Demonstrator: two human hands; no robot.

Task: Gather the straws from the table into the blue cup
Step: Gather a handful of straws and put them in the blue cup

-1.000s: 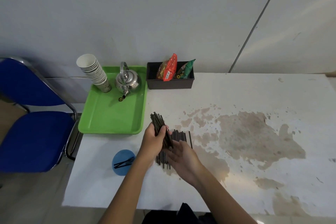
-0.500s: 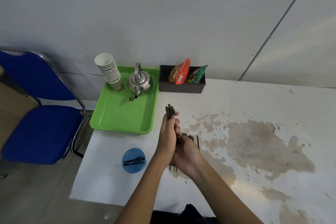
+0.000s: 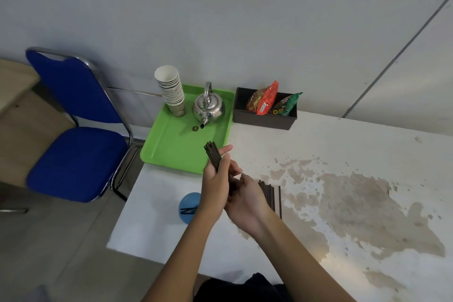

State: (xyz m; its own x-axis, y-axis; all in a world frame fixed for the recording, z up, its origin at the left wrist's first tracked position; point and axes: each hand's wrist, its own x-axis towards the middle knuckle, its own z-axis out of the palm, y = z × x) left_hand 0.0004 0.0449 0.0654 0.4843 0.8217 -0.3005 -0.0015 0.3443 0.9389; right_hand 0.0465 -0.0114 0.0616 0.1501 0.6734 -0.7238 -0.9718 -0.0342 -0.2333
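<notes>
My left hand [image 3: 215, 184] grips a bundle of dark straws [image 3: 212, 153] nearly upright, their tops sticking out above my fingers. My right hand [image 3: 247, 197] is pressed against the lower end of that bundle, its fingers curled around it. More dark straws [image 3: 270, 195] lie in a pile on the white table, just right of my right hand. The blue cup [image 3: 188, 207] stands on the table to the left of my left wrist, with a few straws inside it; my forearm hides part of its rim.
A green tray [image 3: 171, 152] behind the hands carries a stack of paper cups [image 3: 171, 89] and a steel kettle [image 3: 208, 105]. A dark box of snack packets [image 3: 264, 113] sits by the wall. A blue chair [image 3: 73, 144] stands left of the stained table [image 3: 367, 203].
The bundle in my left hand has tipped from slanted to nearly upright, and my right hand has closed in under it. The view has shifted, so everything sits further right in the frame.
</notes>
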